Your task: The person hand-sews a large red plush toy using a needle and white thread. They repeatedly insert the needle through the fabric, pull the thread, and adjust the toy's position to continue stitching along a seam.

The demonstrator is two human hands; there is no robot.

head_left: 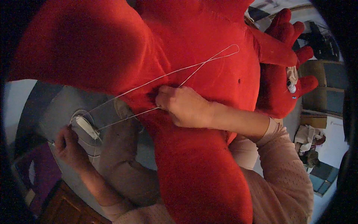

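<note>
A big red plush figure (pixel 209 149) lies across my lap. My right hand (pixel 182 106) is closed in a fist against its red fabric, at the crease between body and limb. White thread (pixel 149 80) enters this fist from both sides and lies in a long loop over the red body. My left hand (pixel 71 147), lower left, has its fingers curled and pinched near the thread's end. Beside those fingertips is a pale, oblong thread winder (pixel 87 127) with thread around it. Whether a needle is in my right fist is hidden.
At the right is another red plush piece (pixel 278 87) with stubby knobs and a small white-and-blue detail. Shelves (pixel 332 84) and a heap of cloth (pixel 309 140) stand farther right. A brown wooden piece (pixel 67 207) and purple cloth (pixel 43 173) are at lower left.
</note>
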